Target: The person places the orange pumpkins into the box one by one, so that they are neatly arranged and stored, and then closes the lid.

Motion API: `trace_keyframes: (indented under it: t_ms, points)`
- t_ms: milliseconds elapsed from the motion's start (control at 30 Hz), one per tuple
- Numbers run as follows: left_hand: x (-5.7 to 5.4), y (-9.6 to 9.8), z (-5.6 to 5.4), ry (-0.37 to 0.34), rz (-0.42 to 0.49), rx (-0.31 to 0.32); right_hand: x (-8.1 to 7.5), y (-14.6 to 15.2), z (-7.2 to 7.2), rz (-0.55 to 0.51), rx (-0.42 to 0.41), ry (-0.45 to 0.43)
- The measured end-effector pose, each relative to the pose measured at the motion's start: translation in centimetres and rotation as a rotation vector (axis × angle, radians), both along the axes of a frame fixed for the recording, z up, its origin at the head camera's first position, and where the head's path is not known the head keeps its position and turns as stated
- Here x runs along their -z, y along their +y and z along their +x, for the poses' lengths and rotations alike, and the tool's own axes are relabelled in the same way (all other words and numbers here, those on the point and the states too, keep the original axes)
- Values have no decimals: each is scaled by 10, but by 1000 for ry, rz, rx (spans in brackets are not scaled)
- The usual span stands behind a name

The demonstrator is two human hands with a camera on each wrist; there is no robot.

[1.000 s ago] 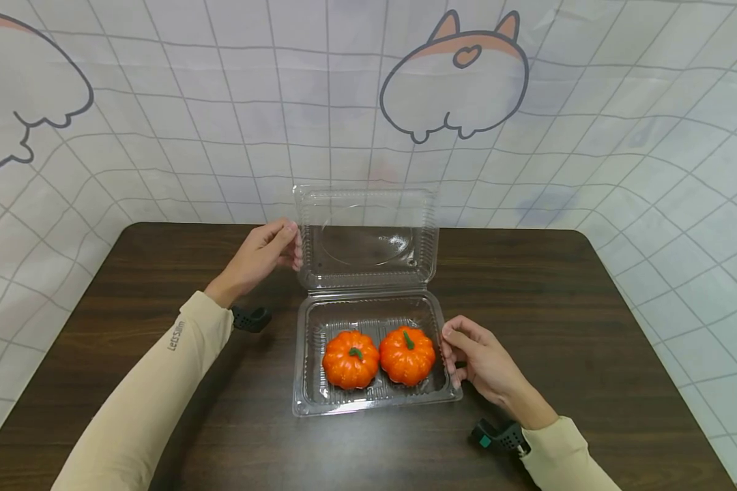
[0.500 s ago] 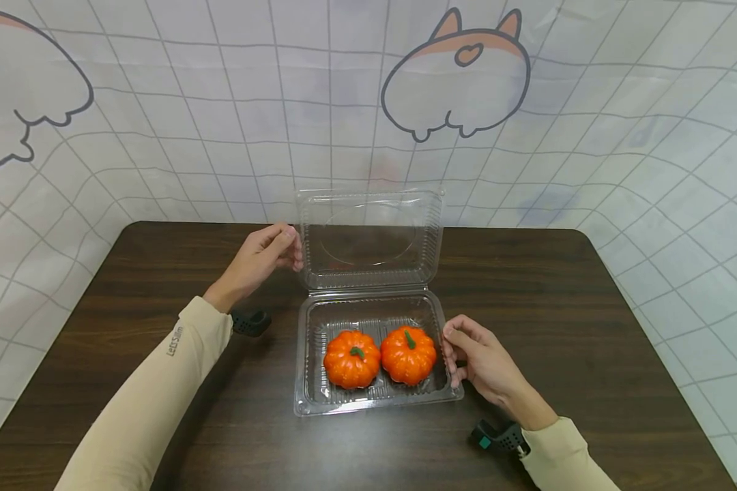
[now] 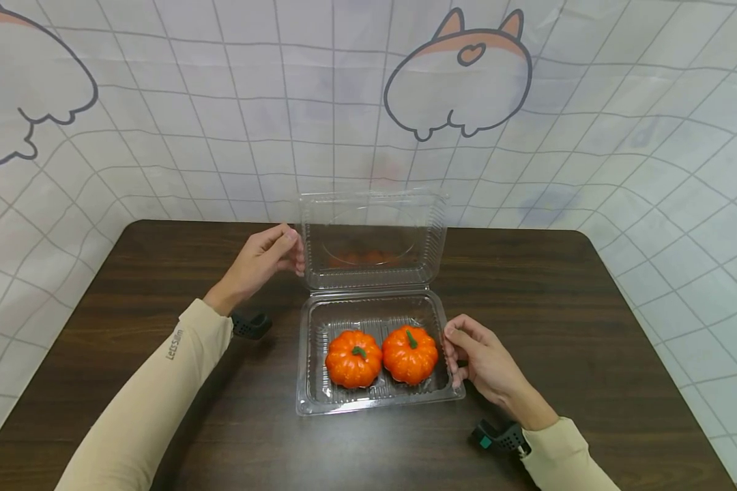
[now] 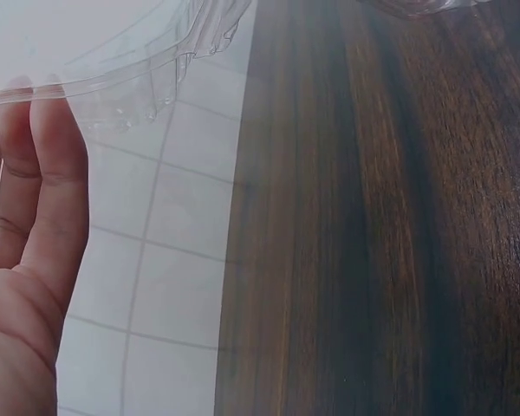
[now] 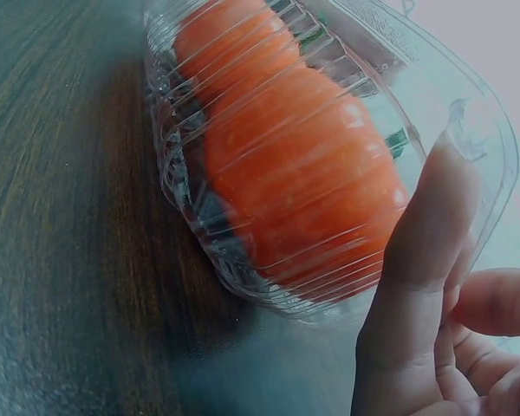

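A clear plastic clamshell container [image 3: 313, 402] stands on the table with its lid [image 3: 368, 239] raised nearly upright at the back. Two small orange pumpkins with green stems lie side by side in the base, a left pumpkin [image 3: 353, 365] and a right pumpkin [image 3: 410, 361]. My left hand [image 3: 261, 256] pinches the lid's left edge; in the left wrist view its fingers [image 4: 56, 173] reach up behind the lid's rim. At the base's right side, my right hand [image 3: 482, 358] pinches the rim between thumb and fingers. The right wrist view shows a finger [image 5: 425, 217] along the ribbed wall.
Dark wood-grain table [image 3: 233, 436] with rounded far corners. A white grid-patterned cloth [image 3: 252, 102] with cartoon animal prints hangs behind it and along the sides. Each wrist wears a black band, the left band [image 3: 250, 325] and the right band [image 3: 497, 436].
The lid has tilted slightly forward over the base, and an orange reflection now shows in it. Both hands keep their grips; the pumpkins stay in place in the base.
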State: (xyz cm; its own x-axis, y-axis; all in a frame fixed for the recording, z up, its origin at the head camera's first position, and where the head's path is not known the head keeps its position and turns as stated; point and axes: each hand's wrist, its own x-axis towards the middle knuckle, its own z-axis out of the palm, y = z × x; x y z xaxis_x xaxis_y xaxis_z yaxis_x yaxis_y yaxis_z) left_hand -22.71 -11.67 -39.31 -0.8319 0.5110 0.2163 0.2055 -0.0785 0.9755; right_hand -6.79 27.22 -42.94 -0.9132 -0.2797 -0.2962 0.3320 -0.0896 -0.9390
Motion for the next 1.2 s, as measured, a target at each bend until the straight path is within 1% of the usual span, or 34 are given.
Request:
trace_keyframes:
  t_ms: [200,400,500,800,1000,1200]
  points:
    - [1,1,4,29,-25,-17,-1,0,1,12,4,-3]
    - [3,1,4,39,-16,-13,-1,0,2,14,12,4]
    - [2,2,4,49,-15,-21,0,0,2,14,16,7]
    - [0,2,11,110,-68,-59,1,-2,3,14,14,3]
    - [1,1,17,157,-73,-85,-1,-2,2,18,10,0]
    - [4,-4,23,213,-106,-106,-4,-4,1,12,9,-2]
